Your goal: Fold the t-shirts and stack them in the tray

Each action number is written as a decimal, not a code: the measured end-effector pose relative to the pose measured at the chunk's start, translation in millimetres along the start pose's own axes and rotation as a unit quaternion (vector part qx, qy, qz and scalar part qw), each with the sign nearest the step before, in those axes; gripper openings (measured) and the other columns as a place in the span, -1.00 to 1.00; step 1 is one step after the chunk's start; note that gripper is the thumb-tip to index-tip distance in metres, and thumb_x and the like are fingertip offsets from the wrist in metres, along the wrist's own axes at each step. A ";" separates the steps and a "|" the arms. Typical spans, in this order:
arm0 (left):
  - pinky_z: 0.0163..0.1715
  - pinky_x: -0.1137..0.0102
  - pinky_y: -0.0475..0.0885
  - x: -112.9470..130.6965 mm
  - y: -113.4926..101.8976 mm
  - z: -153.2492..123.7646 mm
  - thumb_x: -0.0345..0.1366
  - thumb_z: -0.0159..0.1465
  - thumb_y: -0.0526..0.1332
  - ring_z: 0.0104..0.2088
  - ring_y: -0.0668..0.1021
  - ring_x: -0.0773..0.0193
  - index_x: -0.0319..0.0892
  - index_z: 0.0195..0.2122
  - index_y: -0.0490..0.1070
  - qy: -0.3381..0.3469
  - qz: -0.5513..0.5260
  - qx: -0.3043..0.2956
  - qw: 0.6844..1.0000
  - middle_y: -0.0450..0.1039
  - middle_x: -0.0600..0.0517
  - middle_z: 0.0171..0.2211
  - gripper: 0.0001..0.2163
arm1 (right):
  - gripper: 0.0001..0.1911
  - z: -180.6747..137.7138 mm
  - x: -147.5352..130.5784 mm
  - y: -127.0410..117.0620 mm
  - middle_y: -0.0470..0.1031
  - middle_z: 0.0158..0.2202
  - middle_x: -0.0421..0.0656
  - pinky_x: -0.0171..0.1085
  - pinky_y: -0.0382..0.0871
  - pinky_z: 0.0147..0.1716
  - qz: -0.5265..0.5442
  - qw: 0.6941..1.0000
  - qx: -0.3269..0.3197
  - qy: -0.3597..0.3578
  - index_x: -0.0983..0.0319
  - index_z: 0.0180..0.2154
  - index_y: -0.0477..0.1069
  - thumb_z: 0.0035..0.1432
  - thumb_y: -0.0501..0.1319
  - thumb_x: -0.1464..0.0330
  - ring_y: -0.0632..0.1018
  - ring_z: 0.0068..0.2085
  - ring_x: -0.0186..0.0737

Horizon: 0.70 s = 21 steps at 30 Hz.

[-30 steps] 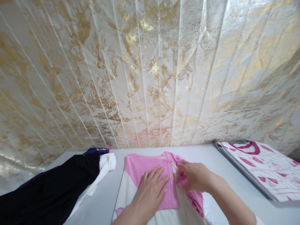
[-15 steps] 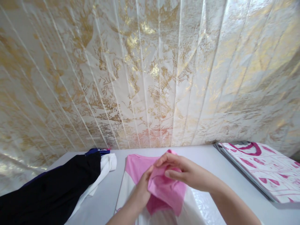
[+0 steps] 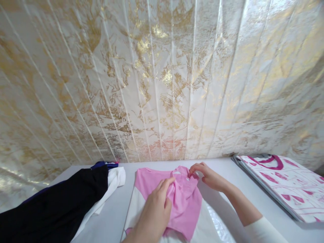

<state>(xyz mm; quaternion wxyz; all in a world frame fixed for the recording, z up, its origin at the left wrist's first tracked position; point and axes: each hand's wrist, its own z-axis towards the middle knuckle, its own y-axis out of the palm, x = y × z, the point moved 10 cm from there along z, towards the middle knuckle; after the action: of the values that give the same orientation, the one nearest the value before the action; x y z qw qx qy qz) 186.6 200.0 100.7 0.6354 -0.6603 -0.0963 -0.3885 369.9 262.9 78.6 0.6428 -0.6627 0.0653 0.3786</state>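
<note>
A pink and white shirt (image 3: 186, 209) lies on the pale table (image 3: 222, 165) in front of me, its pink sleeves folded over the middle. My left hand (image 3: 157, 211) rests on the pink cloth with thumb and fingers pinching a fold near the centre. My right hand (image 3: 206, 175) reaches to the shirt's far edge by the neckline, fingertips closed on the pink cloth there.
A heap of black, white and blue clothes (image 3: 58, 202) lies at the left. A folded white garment with magenta print (image 3: 283, 182) sits on a flat board at the right. A gold-and-white marbled wall (image 3: 162, 77) rises right behind the table.
The right hand carried the pink sleeve across the shirt, laid it down and moved back to the neckline. The left hand shifted from lying flat to pinching the cloth.
</note>
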 end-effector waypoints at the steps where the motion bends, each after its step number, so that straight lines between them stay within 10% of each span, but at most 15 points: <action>1: 0.03 0.35 0.36 4.6 -7.4 -4.7 -0.62 0.13 -0.01 0.06 0.49 0.18 0.02 0.24 0.15 -0.001 0.074 -0.011 0.997 0.31 0.00 0.18 -0.35 | -0.31 1.0 -0.9 2.2 0.53 -0.13 -0.22 -0.22 0.18 0.00 -0.012 1.000 0.003 -0.008 0.17 -0.23 0.48 -0.42 -0.07 0.70 0.43 -0.05 -0.20; 7: -0.34 0.26 0.44 -34.9 -54.0 -21.0 -0.68 0.14 -0.10 -0.20 0.61 -0.02 -0.20 0.11 0.28 -0.152 0.413 -0.117 0.890 0.41 -0.17 0.00 -0.46 | -0.44 10.5 -1.9 9.6 0.46 -0.02 -0.12 -0.18 0.22 -0.01 -0.050 0.996 0.066 -0.015 0.18 -0.13 0.48 -0.14 0.03 0.69 0.39 -0.03 -0.13; 21: -0.32 0.44 0.26 -64.4 -42.5 5.8 -0.41 0.28 0.08 -0.24 0.53 0.24 -0.12 -0.39 0.26 -0.121 0.232 -0.042 0.964 0.44 0.06 -0.28 -0.90 | -0.74 45.3 8.6 -4.1 0.44 -0.02 -0.08 -0.03 0.16 0.06 -0.006 0.993 0.119 -0.006 0.21 -0.50 0.49 -0.06 0.05 0.55 0.35 0.01 -0.03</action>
<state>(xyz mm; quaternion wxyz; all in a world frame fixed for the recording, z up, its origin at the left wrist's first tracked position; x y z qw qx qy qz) 118.7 236.4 92.9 0.6638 -0.7325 -0.0001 -0.1510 359.4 307.8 81.9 0.7198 -0.5795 0.1016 0.3684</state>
